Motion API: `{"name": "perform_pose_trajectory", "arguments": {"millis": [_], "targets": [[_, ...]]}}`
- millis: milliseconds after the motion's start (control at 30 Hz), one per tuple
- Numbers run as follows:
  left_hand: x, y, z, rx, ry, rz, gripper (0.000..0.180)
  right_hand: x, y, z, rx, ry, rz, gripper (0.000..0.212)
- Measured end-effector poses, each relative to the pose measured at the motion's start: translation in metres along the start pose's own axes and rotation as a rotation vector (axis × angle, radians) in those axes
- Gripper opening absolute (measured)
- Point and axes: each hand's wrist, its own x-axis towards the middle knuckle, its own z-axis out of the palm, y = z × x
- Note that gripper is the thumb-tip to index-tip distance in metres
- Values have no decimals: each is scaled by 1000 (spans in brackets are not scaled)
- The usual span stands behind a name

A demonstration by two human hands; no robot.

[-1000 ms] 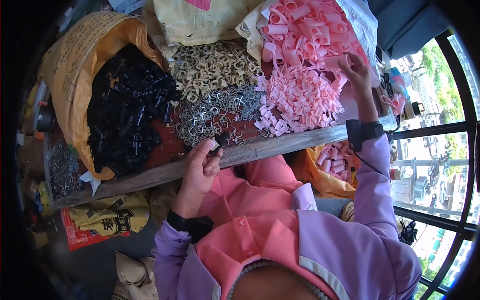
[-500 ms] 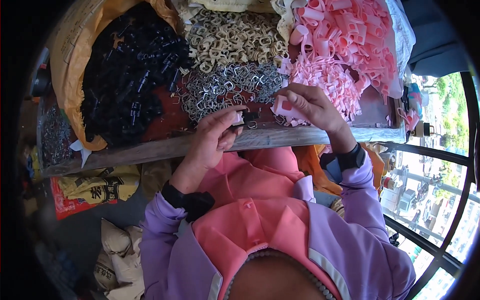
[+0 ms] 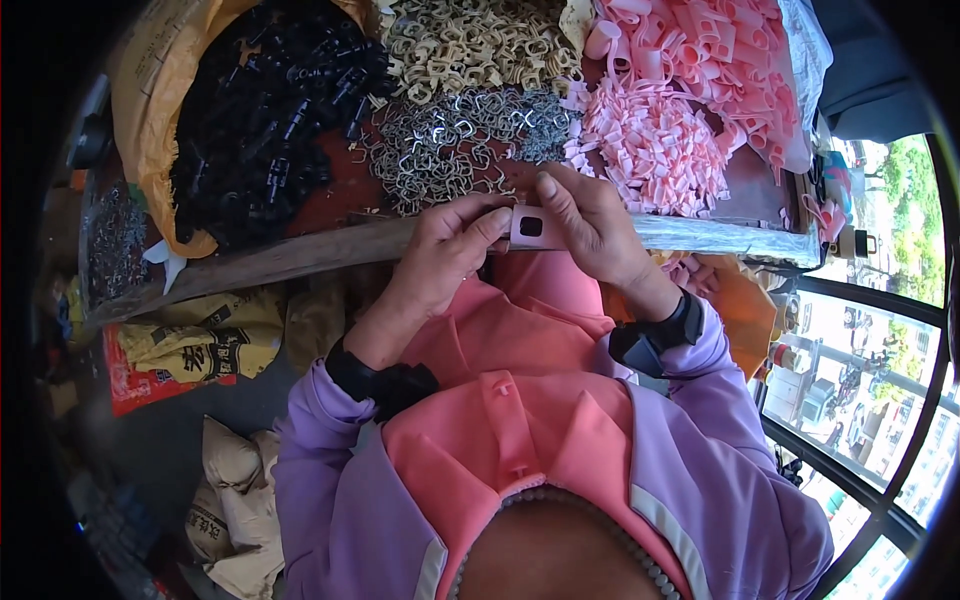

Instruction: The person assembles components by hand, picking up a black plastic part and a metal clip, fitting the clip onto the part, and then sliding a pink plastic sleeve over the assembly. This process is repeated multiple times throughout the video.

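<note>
Your left hand (image 3: 445, 245) and right hand (image 3: 602, 222), well apart a second ago, are now meeting at the desk's (image 3: 300, 255) near edge, fingers of both pinching one pink sleeve (image 3: 549, 229) between them; they are apparently working one piece together.

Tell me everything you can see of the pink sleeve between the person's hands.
The pink sleeve is pale, smooth and plastic-looking, with one rounded-square opening facing the camera and showing dark inside. It is held roughly level, appearing against the bench's wooden front edge. The left hand pinches at its left end; the right hand covers its right end, hiding that end's shape.
</note>
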Motion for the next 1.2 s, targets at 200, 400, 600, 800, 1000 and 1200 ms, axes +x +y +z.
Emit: {"name": "perform_pose_trajectory", "arguments": {"millis": [200,400,600,800,1000,1200], "targets": [[-7,1,-3,-29,-20,-62,24,-7,-6,16,-161,242,-107,34],[-6,12,-7,89,-55,-67,23,-4,5,31,-18,222,-8,34],[1,20,-12,72,-92,-101,24,6,16,28,-136,119,-316,46],[6,10,-12,-38,-65,-62,30,4,6,23,-113,-42,-567,56],[6,-5,3,-132,-70,-202,48,-24,8,-8,-584,114,-428,54],[4,-3,-3,-85,-79,-196,49,-119,32,-103,-837,760,136,28]]}}
